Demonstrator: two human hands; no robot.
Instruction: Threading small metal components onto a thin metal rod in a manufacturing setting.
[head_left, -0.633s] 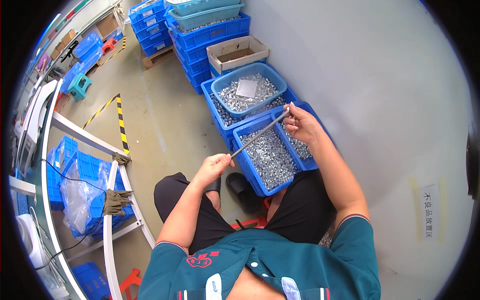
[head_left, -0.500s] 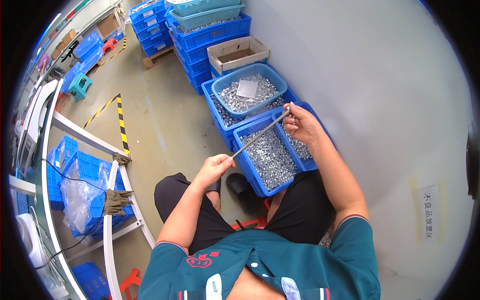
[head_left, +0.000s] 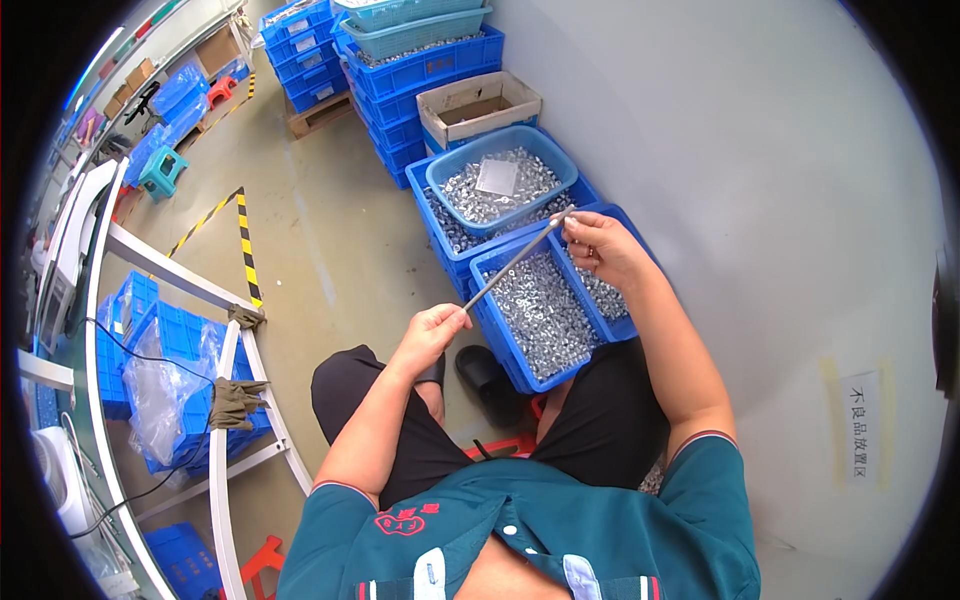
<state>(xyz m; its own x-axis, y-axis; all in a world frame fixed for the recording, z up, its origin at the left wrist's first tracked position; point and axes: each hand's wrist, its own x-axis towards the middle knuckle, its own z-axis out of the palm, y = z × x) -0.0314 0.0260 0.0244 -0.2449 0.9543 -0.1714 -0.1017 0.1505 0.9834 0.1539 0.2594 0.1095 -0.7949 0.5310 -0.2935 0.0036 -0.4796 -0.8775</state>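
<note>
A thin grey rod (head_left: 515,264) slants up to the right in front of me, above a blue divided bin. My left hand (head_left: 434,334) grips its lower end between thumb and fingers. Close to its upper end is my right hand (head_left: 604,248), thumb and forefinger pinched together against or beside the rod. Whether a small part sits between those fingertips is too small to tell. The rod's tip sticks out past them. Below lies the blue bin (head_left: 497,335), its compartments filled with small shiny metal pieces like nuts (head_left: 545,322).
Beyond the bin, a light-blue basket (head_left: 437,190) of metal pieces holds a pale card (head_left: 497,177). Farther back stand an open carton (head_left: 440,112) and stacked blue crates (head_left: 385,105). A white-framed bench (head_left: 222,470) runs along the left; a pale wall (head_left: 760,200) rises at right.
My right hand has shifted slightly left and down from the rod's tip, which shows beyond the fingers. The rod has tilted a little steeper. My left hand keeps its hold.
</note>
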